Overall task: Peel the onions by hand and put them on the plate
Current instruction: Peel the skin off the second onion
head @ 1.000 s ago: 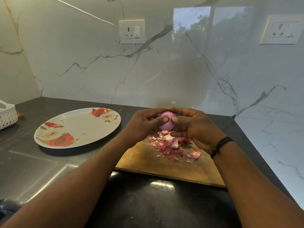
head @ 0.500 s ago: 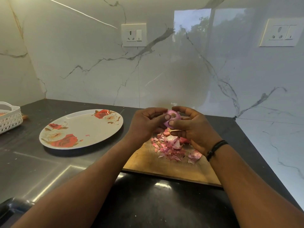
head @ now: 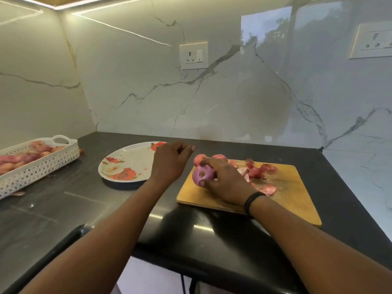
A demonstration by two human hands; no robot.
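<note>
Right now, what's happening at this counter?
A person is peeling onions by hand. The right hand grips a peeled purple onion over the wooden cutting board, where two unpeeled onions and loose skins lie. The left hand holds nothing, fingers loosely curled, above the edge of the floral plate, which has no onions on it yet. More onions sit in the white basket.

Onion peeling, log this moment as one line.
right hand grips peeled onion over board | left hand free | plate bare
</note>
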